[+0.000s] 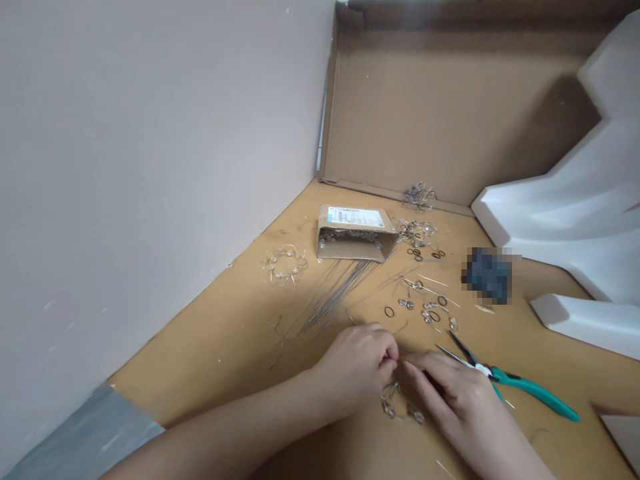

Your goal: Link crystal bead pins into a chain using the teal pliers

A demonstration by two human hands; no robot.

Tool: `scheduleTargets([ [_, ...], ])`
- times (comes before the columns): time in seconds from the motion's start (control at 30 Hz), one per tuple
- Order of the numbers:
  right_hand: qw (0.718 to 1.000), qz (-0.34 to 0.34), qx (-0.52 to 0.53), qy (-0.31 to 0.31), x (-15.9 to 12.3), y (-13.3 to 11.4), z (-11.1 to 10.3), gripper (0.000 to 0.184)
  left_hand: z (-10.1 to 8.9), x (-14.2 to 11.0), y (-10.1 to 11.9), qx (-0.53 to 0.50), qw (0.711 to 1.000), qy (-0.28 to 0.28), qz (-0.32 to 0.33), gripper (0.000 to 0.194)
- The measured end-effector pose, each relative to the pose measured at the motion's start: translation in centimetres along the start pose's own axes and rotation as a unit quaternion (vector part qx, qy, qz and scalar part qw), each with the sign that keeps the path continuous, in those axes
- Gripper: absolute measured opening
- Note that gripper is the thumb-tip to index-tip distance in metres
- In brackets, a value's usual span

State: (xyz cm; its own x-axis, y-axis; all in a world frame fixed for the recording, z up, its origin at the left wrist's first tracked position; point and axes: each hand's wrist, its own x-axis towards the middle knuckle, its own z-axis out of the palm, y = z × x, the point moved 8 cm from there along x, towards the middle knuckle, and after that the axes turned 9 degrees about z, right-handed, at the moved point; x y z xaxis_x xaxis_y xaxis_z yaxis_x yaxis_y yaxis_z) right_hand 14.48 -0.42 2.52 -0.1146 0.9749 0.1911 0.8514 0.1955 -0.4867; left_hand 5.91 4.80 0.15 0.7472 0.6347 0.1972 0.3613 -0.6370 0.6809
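Nearer the wearer than the small cardboard box (356,219), left hand (367,360) and right hand (457,393) meet tip to tip, fingers pinched narrow, seemingly on the beaded wire loop (389,404) just below them. This looks like fine wire work in mid-step, the join itself hidden, with pliers (533,389) lying right of and nearer than the box; the next move seems to call for a steady two-handed pinch.
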Motion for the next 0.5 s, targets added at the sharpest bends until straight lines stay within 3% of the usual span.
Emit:
scheduleTargets([
  [0.2,0.998,0.048,0.038,0.007,0.2,0.8,-0.1,0.026,0.3,-0.4,1.1,0.043,0.997,-0.003,0.061,0.01],
  [0.33,0.991,0.111,0.076,-0.007,0.1,2.2,0.2,0.03,-0.1,-0.3,1.6,0.028,0.997,-0.019,0.065,0.01],
  [0.5,0.952,0.232,0.193,-0.056,-0.4,4.2,1.3,0.036,-0.4,0.0,2.1,-0.005,0.995,-0.064,0.071,0.008],
])
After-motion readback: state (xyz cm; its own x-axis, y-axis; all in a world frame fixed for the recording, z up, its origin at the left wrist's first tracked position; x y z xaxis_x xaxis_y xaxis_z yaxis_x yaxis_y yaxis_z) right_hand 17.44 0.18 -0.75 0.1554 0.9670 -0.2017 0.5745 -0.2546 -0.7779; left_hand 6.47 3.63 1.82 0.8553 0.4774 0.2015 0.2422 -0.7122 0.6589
